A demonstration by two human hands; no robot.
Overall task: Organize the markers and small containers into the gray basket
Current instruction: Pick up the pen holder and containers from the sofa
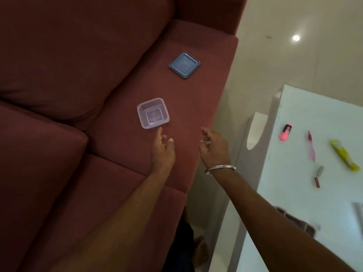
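A clear tub (153, 113) sits open and empty on the seat of a red sofa (59, 75). Everything else lies relative to that tub. The left hand (163, 148) hovers just below it, fingers loosely spread and empty, the forefinger tip nearly at the tub's near edge. The right hand (214, 148), with a bangle (220, 169) at the wrist, hangs to the tub's right over the seat edge, fingers curled apart, holding nothing. A blue lid (184, 65) lies flat beyond the tub, farther along the seat. Well to the tub's right, on a white table (294, 193), lie a pink highlighter (285, 132), a pink pen (311, 146), a yellow marker (342, 155) and a small brown item (318, 176), too blurred to identify.
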